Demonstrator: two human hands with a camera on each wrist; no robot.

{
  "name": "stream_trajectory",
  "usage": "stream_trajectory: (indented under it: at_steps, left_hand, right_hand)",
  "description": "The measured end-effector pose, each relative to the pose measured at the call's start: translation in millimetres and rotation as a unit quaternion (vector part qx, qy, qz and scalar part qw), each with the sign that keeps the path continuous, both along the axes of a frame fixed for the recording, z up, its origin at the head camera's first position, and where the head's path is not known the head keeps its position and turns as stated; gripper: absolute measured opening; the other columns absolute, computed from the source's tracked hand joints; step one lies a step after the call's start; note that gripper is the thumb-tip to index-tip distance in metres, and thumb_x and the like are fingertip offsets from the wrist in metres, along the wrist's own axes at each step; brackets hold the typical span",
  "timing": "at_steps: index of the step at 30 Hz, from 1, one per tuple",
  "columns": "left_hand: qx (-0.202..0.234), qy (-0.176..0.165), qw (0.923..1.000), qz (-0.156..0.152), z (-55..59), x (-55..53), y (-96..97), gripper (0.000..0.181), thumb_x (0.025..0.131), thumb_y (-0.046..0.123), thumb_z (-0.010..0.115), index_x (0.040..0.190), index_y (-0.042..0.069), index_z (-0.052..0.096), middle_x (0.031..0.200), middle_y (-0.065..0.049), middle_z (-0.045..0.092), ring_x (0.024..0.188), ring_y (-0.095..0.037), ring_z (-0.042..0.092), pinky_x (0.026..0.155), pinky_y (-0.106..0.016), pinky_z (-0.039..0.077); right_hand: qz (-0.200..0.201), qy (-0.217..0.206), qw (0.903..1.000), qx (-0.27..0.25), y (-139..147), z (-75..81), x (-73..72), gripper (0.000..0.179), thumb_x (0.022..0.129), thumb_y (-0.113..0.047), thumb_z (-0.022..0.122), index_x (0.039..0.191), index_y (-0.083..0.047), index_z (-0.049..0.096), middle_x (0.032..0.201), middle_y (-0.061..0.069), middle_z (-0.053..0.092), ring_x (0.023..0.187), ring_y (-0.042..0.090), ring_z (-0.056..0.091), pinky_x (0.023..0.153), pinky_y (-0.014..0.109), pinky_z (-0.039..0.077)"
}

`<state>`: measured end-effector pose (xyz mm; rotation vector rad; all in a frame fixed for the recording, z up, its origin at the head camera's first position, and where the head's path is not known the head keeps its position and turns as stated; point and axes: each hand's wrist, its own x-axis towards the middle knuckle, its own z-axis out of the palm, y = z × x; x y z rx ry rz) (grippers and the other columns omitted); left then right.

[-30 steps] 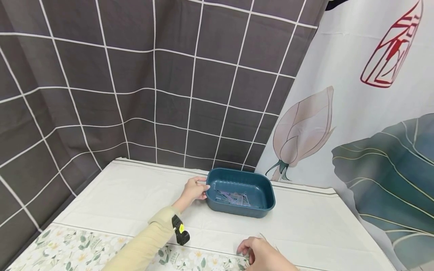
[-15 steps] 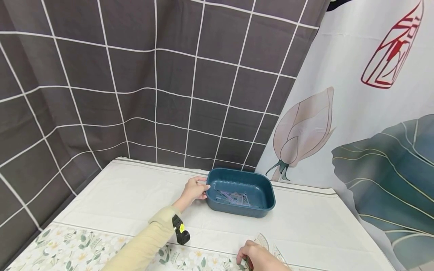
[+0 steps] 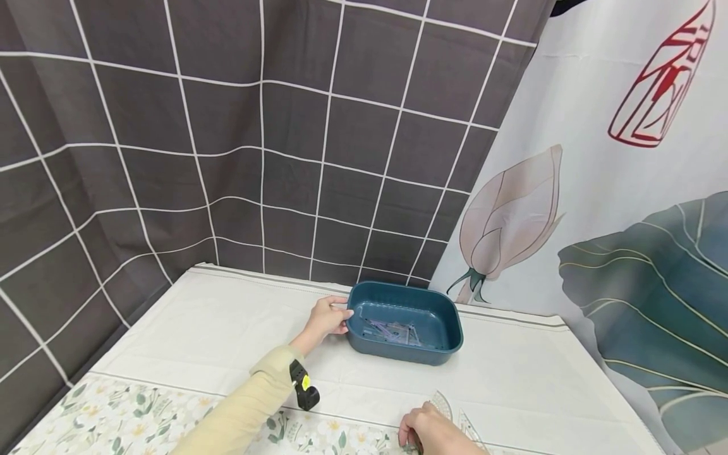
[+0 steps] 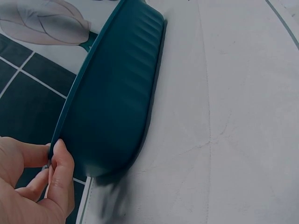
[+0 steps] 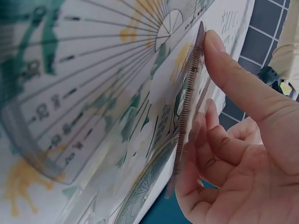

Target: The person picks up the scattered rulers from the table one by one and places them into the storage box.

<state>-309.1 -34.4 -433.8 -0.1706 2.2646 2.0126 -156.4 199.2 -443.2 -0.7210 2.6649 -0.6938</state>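
Your right hand (image 3: 435, 431) grips a clear ruled piece (image 5: 186, 100) between thumb (image 5: 236, 77) and fingers (image 5: 222, 145), beside a protractor (image 5: 107, 70) over the floral cloth (image 3: 335, 437), while your left hand (image 3: 327, 318) pinches the blue tub (image 3: 392, 352), clear pieces (image 3: 396, 333) lying inside, by its rim (image 4: 71, 95), presumably to steady it.

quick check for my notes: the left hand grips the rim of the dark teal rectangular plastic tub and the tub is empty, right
Not quite: the tub is not empty. The head view shows flat, clear, purple-tinted plastic pieces lying inside it. The left hand does grip its rim.
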Motion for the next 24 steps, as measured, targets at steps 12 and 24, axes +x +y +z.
stream_trajectory:
  at_steps: [12,24]
  left_hand:
    - [0.003,0.002,1.0000,0.000,0.1,0.3,-0.4,0.038,0.087,-0.001,0.064,0.124,-0.005,0.057,0.065,-0.003,0.057,0.050,-0.005,0.051,0.046,-0.013,0.051]
    - [0.002,0.000,1.0000,-0.001,-0.3,0.6,-0.2,0.039,0.087,-0.001,0.063,0.125,-0.004,0.057,0.065,-0.001,0.054,0.051,-0.005,0.052,0.048,-0.014,0.053]
  right_hand:
    - [-0.021,-0.066,0.9972,-0.030,0,6.3,0.8,0.019,0.065,0.001,0.075,0.071,-0.013,0.063,0.058,-0.012,0.046,0.053,-0.001,0.038,0.049,0.017,0.036]
    - [-0.023,-0.194,0.9747,-0.108,9,20.5,-4.2,0.016,0.075,0.005,0.069,0.076,-0.011,0.069,0.065,-0.007,0.058,0.057,0.004,0.046,0.050,0.015,0.040]
